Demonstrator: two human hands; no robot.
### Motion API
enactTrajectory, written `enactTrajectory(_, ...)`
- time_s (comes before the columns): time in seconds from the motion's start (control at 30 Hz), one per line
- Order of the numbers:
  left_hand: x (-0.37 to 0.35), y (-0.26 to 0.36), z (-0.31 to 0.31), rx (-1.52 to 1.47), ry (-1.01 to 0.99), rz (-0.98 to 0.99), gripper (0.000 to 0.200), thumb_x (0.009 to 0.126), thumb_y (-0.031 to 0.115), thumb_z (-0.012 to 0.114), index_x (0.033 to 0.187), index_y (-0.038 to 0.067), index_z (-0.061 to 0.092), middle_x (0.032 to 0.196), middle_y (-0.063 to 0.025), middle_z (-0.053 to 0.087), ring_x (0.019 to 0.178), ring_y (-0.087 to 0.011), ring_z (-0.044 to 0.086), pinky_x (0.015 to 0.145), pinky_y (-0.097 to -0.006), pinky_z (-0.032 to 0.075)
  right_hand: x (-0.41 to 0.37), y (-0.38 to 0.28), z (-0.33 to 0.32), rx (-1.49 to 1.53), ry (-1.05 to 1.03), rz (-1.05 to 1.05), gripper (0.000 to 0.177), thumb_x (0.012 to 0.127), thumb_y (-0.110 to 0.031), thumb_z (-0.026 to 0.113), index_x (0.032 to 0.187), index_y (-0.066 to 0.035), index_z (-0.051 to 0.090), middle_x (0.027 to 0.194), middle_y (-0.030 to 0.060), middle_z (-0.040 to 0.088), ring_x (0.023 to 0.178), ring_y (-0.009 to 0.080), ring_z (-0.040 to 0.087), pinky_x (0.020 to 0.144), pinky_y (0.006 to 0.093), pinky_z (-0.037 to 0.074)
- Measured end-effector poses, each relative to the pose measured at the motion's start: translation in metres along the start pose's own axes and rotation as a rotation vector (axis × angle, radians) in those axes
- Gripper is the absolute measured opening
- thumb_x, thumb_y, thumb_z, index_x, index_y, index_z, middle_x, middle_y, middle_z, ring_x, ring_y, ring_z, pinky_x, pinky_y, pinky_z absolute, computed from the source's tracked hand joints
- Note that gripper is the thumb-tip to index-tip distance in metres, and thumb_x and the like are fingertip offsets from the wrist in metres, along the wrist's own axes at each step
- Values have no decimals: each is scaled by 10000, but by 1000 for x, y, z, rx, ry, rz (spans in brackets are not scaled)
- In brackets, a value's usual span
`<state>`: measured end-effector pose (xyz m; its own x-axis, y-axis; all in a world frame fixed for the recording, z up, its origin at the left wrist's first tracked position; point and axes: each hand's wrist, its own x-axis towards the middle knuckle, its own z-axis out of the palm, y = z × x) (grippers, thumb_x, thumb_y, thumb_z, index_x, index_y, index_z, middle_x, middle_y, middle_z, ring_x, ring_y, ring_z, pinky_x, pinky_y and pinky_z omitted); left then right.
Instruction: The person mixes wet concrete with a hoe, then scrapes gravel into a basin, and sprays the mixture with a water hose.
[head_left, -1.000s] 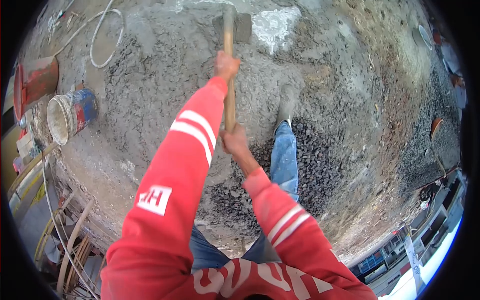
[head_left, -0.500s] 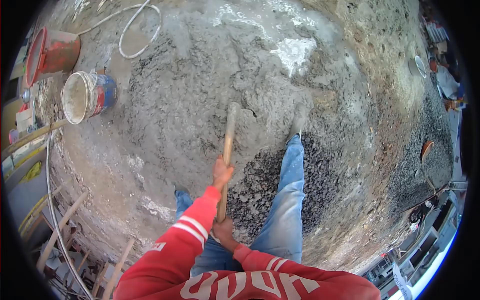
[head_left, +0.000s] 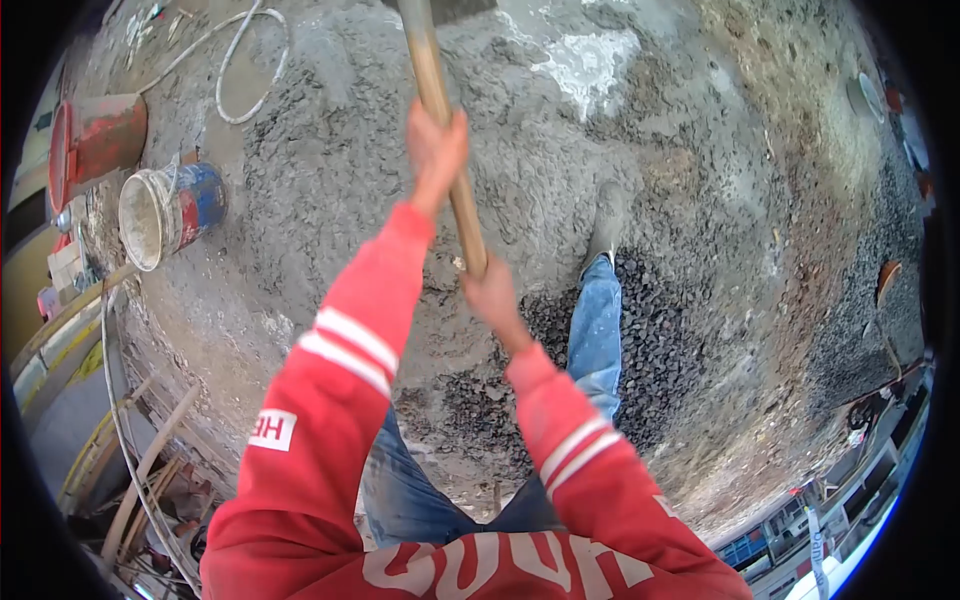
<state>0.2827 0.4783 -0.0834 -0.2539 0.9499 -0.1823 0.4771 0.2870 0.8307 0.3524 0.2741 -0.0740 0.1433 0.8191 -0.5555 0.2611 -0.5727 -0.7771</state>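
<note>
Both my hands hold a long wooden-handled hoe [head_left: 455, 190], raised and stretched away from me. My left hand [head_left: 437, 150] is closed round the upper handle, nearer the metal head. Lower down, my right hand [head_left: 491, 292] grips the handle near its end. The dark blade [head_left: 462, 9] shows only partly at the top edge of the view. Under the hoe spreads wet grey concrete mix [head_left: 350, 180]. A heap of dark gravel [head_left: 650, 340] lies around my right leg, and my right boot [head_left: 606, 215] stands in the mix.
A blue-and-red bucket [head_left: 196, 205] lies tilted at the left, beside a larger red tub [head_left: 112, 138]. A pale hose [head_left: 225, 85] loops behind them. Wooden poles [head_left: 150, 455] lean at lower left. A small pail [head_left: 866, 98] and more gravel [head_left: 860, 330] are at the right.
The hoe's head has come up out of the mix and moved forward to the top edge. Both hands have moved forward with the handle, still gripping it.
</note>
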Motion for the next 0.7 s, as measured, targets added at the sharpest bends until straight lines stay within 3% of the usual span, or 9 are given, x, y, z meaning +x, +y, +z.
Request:
enactTrajectory(0.07,72,-16,51,28,12,0,404,736,172,680,1006,-91,535,872,-244,646,822,-390,650,711,-448,520,81,0,-14,-33,-22,17,303,708,-93,641,958,71,590,776,279,627,786,430,638,666,449,510)
enactTrajectory(0.13,105,-22,83,-84,-116,-195,413,721,187,679,989,-91,532,851,-233,659,805,-378,663,698,-443,534,106,-2,-25,-64,-25,41,292,714,-92,638,945,79,588,768,274,633,766,416,648,661,443,515)
enactTrajectory(0.2,104,-66,106,87,-160,-271,422,715,198,682,986,-88,531,882,-237,656,821,-376,663,710,-438,537,105,-14,-28,179,-251,450,247,728,-94,628,886,90,585,689,224,634,633,339,659,578,416,520)
enactTrajectory(0.23,98,-85,112,253,-201,-345,430,708,208,684,982,-85,530,913,-240,653,837,-373,663,722,-434,540,90,0,-11,118,-156,400,215,735,-90,616,846,90,578,643,187,618,563,293,636,516,402,501)
enactTrajectory(0.4,-6,-100,57,334,-293,-479,514,696,217,698,1086,-42,486,1073,-252,602,1028,-398,595,868,-431,491,-28,-14,16,297,-161,542,102,771,-75,592,750,21,565,518,75,543,405,182,526,369,342,396)
enactTrajectory(0.47,-58,-132,41,369,-343,-499,455,708,223,690,1045,-34,524,1047,-242,610,983,-397,606,838,-439,495,-78,-27,19,444,-182,695,110,775,-75,587,696,-4,559,483,60,516,384,173,504,361,331,386)
enactTrajectory(0.57,-160,-140,4,345,-386,-456,457,715,231,693,1057,-24,531,983,-248,614,905,-418,611,775,-486,498,-164,24,20,302,-233,677,192,792,-111,576,620,-39,532,461,45,493,366,159,485,340,303,362)
enactTrajectory(0.6,-198,-138,-10,268,-270,-425,512,730,234,683,1119,-36,487,982,-267,605,903,-440,600,779,-496,494,-197,30,16,239,-239,647,177,769,-101,584,610,-45,530,460,43,491,363,161,481,339,306,362)
enactTrajectory(0.7,-313,-144,-56,155,-222,-413,545,747,216,653,1176,-59,461,962,-284,596,915,-464,579,789,-506,474,-292,60,22,-92,-284,739,178,729,-133,621,654,24,579,519,113,580,432,203,593,395,348,457)
